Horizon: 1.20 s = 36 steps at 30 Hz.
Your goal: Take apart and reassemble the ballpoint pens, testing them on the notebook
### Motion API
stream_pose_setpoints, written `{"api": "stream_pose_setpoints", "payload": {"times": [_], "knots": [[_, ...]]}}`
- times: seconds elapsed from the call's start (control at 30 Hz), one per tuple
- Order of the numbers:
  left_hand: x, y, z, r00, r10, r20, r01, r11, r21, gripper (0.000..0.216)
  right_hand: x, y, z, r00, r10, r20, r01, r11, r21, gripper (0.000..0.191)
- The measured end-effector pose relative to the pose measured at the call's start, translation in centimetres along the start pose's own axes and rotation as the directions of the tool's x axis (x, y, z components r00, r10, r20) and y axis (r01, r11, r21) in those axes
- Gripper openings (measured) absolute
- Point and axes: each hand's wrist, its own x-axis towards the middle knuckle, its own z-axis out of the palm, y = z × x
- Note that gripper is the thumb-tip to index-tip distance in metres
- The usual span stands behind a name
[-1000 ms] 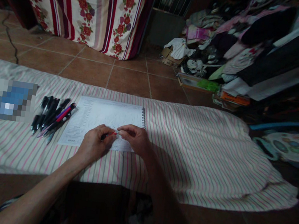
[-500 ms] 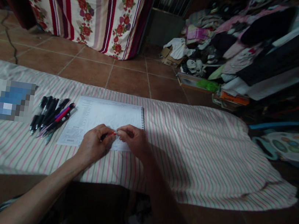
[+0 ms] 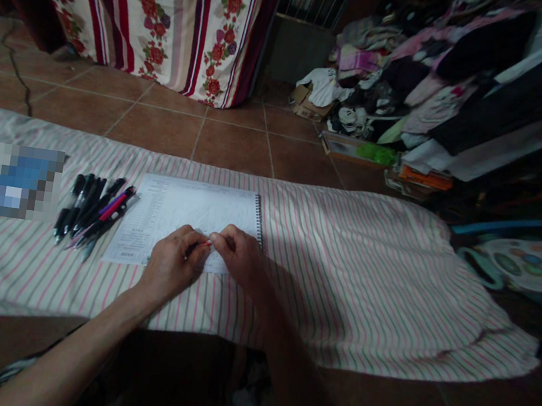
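Observation:
My left hand (image 3: 172,262) is closed around a thin, pen-like stick (image 3: 205,243) with an orange-red part showing. Fingers of my right hand (image 3: 239,256) pinch together at the far end of that stick, and they cover its tip. Both hands meet over the lower part of a spiral notebook (image 3: 194,206), whose open page carries faint print or writing. Most of the stick is hidden inside my left hand. To the left of the notebook lies a bunch of pens (image 3: 92,205), mostly black, with a purple and a pinkish one among them.
A striped cloth (image 3: 367,270) covers the low surface under the notebook. At far left lies a blurred-out bluish item (image 3: 16,182). Beyond the surface are a tiled floor (image 3: 161,120), a floral curtain (image 3: 190,23) and a heap of clothes (image 3: 411,68).
My right hand has turned slightly and its fingers have closed in on the stick's end, covering the small pale tip. My left hand has barely shifted.

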Motion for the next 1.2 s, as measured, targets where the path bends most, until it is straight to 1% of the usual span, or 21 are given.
{"api": "stream_pose_setpoints", "payload": {"times": [0.13, 0.3, 0.37, 0.4, 0.47, 0.57, 0.63, 0.73, 0.87, 0.97, 1.1, 1.2], "knots": [[0.0, 0.1, 0.0, 1.0, 0.015, 0.006, -0.015, 1.0, 0.009, 0.014, 0.0, 0.1, 0.3, 1.0, 0.013, 0.003, -0.013, 0.999, -0.048, 0.031], [-0.1, 0.4, 0.0, 1.0, 0.022, 0.005, -0.022, 0.999, 0.043, 0.014, 0.0, -0.2, 0.8, 0.998, 0.052, -0.028, -0.056, 0.987, -0.152, 0.039], [-0.1, 0.4, 0.0, 1.0, 0.005, 0.004, -0.005, 0.999, 0.037, 0.014, -0.1, -0.4, 0.8, 0.997, 0.071, -0.028, -0.074, 0.987, -0.143, 0.041], [0.0, 0.4, 0.0, 1.0, -0.013, 0.006, 0.013, 1.0, 0.024, 0.014, -0.1, -0.5, 0.7, 0.996, 0.081, -0.022, -0.083, 0.99, -0.118, 0.043], [0.1, 0.2, 0.0, 0.997, -0.071, 0.011, 0.071, 0.997, -0.02, 0.014, 0.0, -0.4, 0.6, 0.994, 0.112, -0.002, -0.112, 0.994, -0.017, 0.045], [0.3, -0.2, -0.1, 0.982, -0.189, 0.019, 0.19, 0.974, -0.121, 0.014, 0.1, 0.1, 0.4, 0.989, 0.148, 0.025, -0.15, 0.962, 0.229, 0.051], [0.4, -0.5, -0.1, 0.966, -0.255, 0.034, 0.257, 0.948, -0.189, 0.017, 0.2, 0.6, 0.5, 0.992, 0.123, 0.027, -0.124, 0.915, 0.384, 0.046], [0.5, -0.8, -0.1, 0.954, -0.294, 0.053, 0.298, 0.922, -0.248, 0.018, 0.3, 1.2, 0.6, 0.998, 0.055, 0.01, -0.053, 0.871, 0.488, 0.033], [0.5, -0.8, -0.1, 0.956, -0.287, 0.061, 0.292, 0.915, -0.277, 0.018, 0.4, 1.3, 0.6, 1.0, 0.024, -0.003, -0.02, 0.878, 0.478, 0.024], [0.4, -0.7, -0.1, 0.958, -0.278, 0.068, 0.286, 0.921, -0.266, 0.019, 0.4, 1.2, 0.5, 1.0, 0.0, -0.008, 0.004, 0.891, 0.453, 0.019], [0.4, -0.4, -0.3, 0.968, -0.245, 0.06, 0.252, 0.946, -0.202, 0.018, 0.4, 0.9, 0.2, 1.0, 0.015, 0.008, -0.017, 0.902, 0.431, 0.017], [0.3, -0.3, -0.3, 0.979, -0.196, 0.049, 0.201, 0.972, -0.122, 0.016, 0.3, 0.5, 0.0, 0.999, 0.023, 0.029, -0.031, 0.947, 0.319, 0.017]]}}
